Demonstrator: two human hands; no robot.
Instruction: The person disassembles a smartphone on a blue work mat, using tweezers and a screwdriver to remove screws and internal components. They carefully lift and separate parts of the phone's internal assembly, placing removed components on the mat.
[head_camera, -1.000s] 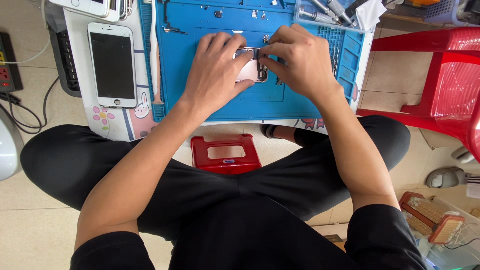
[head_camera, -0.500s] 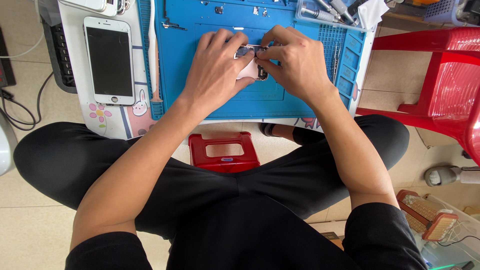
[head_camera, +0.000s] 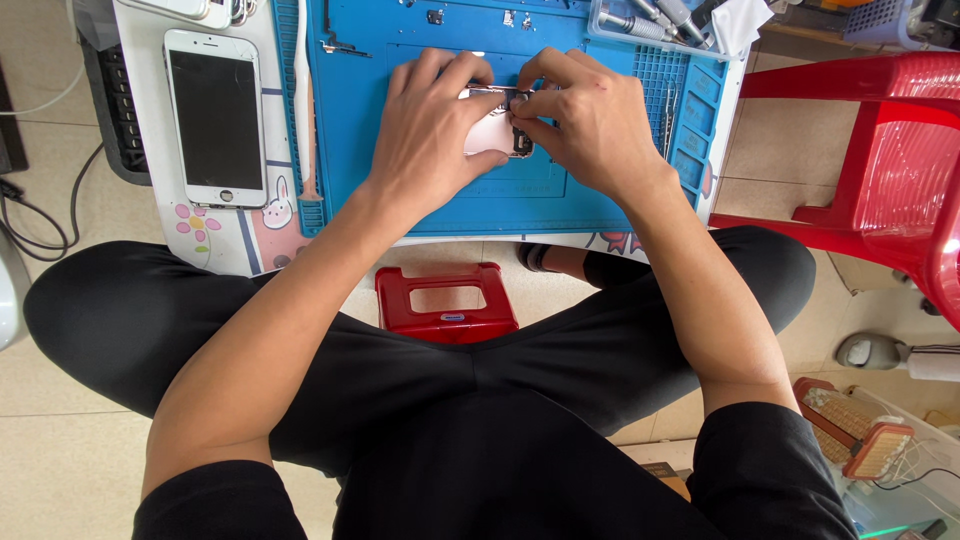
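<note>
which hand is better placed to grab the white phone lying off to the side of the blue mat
Left. The white phone lies screen up on the left hand's side, beyond the blue mat's left edge. The right hand would have to cross over the left. Both now grip the small pink device.

We're sitting cross-legged with both forearms reaching forward and angling in so they're meeting in the middle. Our left hand (head_camera: 432, 125) is lying palm down, fingers curled over and bunching together, thumb tucking in toward the right. Our right hand (head_camera: 590, 125) is doing pretty much the mirror of that, knuckles up, fingertips pinching inward right against the left ones. Both wrists are staying fairly straight, elbows bending out wide over our knees.
</note>
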